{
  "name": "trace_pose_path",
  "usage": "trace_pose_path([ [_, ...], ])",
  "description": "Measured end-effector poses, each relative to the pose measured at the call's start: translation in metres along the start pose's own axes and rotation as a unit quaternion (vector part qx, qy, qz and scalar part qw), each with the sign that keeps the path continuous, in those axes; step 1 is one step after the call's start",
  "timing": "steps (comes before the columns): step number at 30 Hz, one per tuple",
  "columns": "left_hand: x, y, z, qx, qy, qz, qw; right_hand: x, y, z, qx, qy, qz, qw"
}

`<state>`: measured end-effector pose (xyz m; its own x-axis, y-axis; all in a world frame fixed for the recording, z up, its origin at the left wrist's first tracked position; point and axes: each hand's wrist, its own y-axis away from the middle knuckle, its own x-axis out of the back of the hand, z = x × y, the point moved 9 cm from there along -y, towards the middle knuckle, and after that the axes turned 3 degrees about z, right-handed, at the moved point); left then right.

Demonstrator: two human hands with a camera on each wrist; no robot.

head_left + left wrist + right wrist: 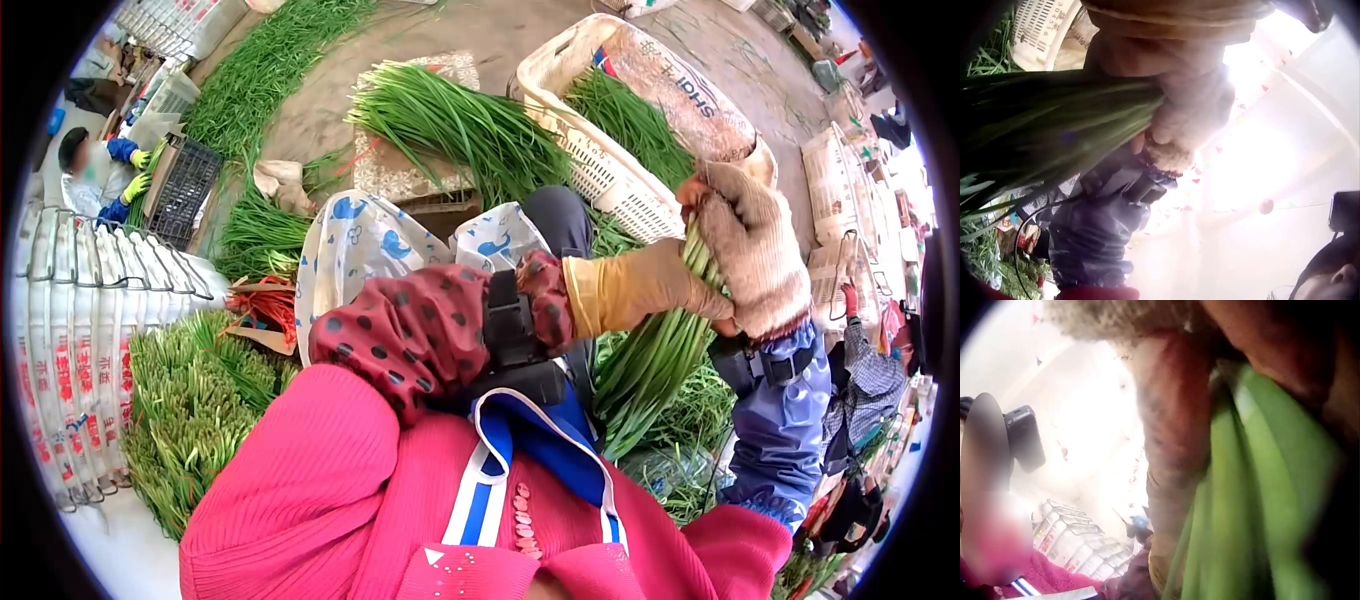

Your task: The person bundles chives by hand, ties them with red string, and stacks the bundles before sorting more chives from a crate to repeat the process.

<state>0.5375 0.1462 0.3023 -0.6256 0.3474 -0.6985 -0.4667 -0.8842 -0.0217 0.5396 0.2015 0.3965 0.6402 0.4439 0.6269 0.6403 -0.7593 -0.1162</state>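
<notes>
A bunch of long green chives [652,365] slants down between both hands, its leafy part hanging near the lap. My left hand [655,285], in a yellowish glove under a red polka-dot sleeve, grips the bunch round its stems. Up at the stem ends, my right hand [752,240] wears a knit glove with bare fingertips and curls its fingers over the stalks. Those stalks [1235,506] fill much of the right wrist view, close to the fingers. In the left wrist view the leaves [1054,125] spread left from the grip.
Loose chives lie on a low block [425,72] ahead. Beside it stands a white plastic basket [625,195] with more chives. Trimmed bunches [190,420] are piled at the left, near red ties [268,305]. Another person [92,175] in yellow gloves works by a black crate [187,195].
</notes>
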Motion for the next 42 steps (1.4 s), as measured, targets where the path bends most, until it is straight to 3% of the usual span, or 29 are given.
trace_pose_path([
  [2,0.005,0.009,-0.009,0.064,0.008,0.033,0.997,0.000,-0.004,0.034,-0.135,-0.161,0.058,0.976],
  [3,0.010,0.008,-0.002,0.039,0.004,0.042,0.998,0.003,-0.009,0.052,-0.187,-0.261,0.093,0.942],
  [4,0.015,0.007,0.005,0.013,-0.002,0.052,0.999,0.023,-0.020,0.082,-0.202,-0.254,0.107,0.940],
  [5,0.021,0.005,0.013,-0.014,-0.008,0.062,0.998,0.038,-0.023,0.107,-0.164,-0.336,0.178,0.910],
  [7,0.056,0.004,0.017,-0.032,0.044,0.145,0.988,0.033,-0.018,0.107,-0.140,-0.303,0.185,0.924],
  [9,0.095,0.008,0.025,-0.063,0.078,0.243,0.965,-0.013,0.001,0.108,-0.146,-0.302,0.095,0.937],
  [11,0.127,0.007,0.024,-0.120,0.176,0.283,0.935,-0.063,0.018,0.091,-0.041,-0.117,-0.016,0.992],
  [13,0.165,0.001,0.009,-0.166,0.235,0.331,0.898,-0.094,0.023,0.098,-0.132,-0.030,0.025,0.990],
  [15,0.168,0.005,0.010,-0.139,0.209,0.343,0.905,-0.115,0.026,0.106,-0.217,0.021,0.066,0.974],
  [18,0.189,0.004,0.035,-0.089,0.102,0.286,0.949,-0.128,0.017,0.142,-0.241,-0.048,0.038,0.969],
  [19,0.207,0.003,0.061,-0.116,0.009,0.272,0.955,-0.126,0.016,0.151,-0.313,-0.108,0.046,0.943],
  [20,0.227,0.012,0.083,-0.142,0.003,0.273,0.951,-0.129,0.016,0.164,-0.322,-0.150,0.055,0.933],
  [21,0.258,0.021,0.115,-0.148,-0.216,0.330,0.907,-0.128,0.015,0.179,-0.331,-0.190,0.064,0.922],
  [22,0.293,0.033,0.138,-0.139,-0.385,0.388,0.826,-0.126,0.014,0.186,-0.337,-0.189,0.053,0.921],
  [23,0.321,0.041,0.158,-0.095,-0.571,0.433,0.691,-0.126,0.009,0.189,-0.350,-0.188,0.043,0.917],
  [24,0.331,0.041,0.173,-0.089,-0.737,0.404,0.534,-0.126,0.005,0.189,-0.363,-0.186,0.031,0.913],
  [25,0.362,0.031,0.172,-0.048,-0.811,0.335,0.478,-0.130,0.000,0.191,-0.374,-0.186,0.019,0.908],
  [27,0.390,0.020,0.161,-0.095,-0.885,0.192,0.413,-0.139,-0.002,0.201,-0.387,-0.190,0.014,0.902],
  [30,0.437,0.005,0.141,-0.028,-0.894,0.171,0.412,-0.149,-0.006,0.214,-0.373,-0.165,-0.005,0.913],
  [33,0.445,-0.001,0.132,-0.032,-0.907,0.119,0.403,-0.151,-0.011,0.219,-0.386,-0.209,-0.014,0.898],
  [34,0.444,-0.002,0.130,0.006,-0.921,0.071,0.383,-0.151,-0.013,0.219,-0.398,-0.248,-0.001,0.883],
  [37,0.442,0.000,0.133,-0.031,-0.913,0.080,0.399,-0.148,-0.020,0.218,-0.432,-0.242,-0.004,0.869],
  [38,0.431,0.003,0.140,-0.102,-0.905,0.081,0.406,-0.147,-0.023,0.216,-0.433,-0.241,0.006,0.869],
  [39,0.429,0.007,0.150,-0.130,-0.890,0.115,0.421,-0.147,-0.023,0.219,-0.456,-0.234,-0.007,0.859],
  [42,0.403,0.026,0.197,-0.211,-0.828,0.213,0.475,-0.139,-0.039,0.223,-0.407,-0.231,0.018,0.884],
])
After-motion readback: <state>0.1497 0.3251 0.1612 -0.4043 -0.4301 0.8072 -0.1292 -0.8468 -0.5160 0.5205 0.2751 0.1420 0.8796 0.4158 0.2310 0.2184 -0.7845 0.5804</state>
